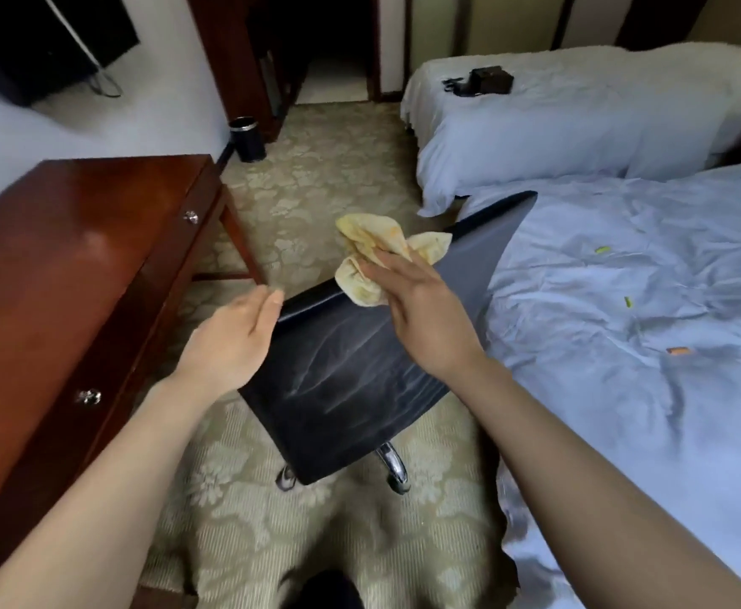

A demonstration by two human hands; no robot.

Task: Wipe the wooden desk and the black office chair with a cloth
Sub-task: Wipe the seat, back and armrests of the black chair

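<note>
Bare left hand [228, 340] and right hand [421, 318] on bare forearms [579, 454].

Light: soft daylight, med-bright, cool cast. Left forearm [96, 498] lit brighter than right forearm [579, 454]. Shadows: soft-edged. Glare: pale sheen on desk [96, 243] top; streaky reflections on chair [338, 375] back. Dim: far doorway [338, 41]. Blur: slight, on cloth [373, 243]. Distortion: wide-angle bowing at frame edges.
</note>
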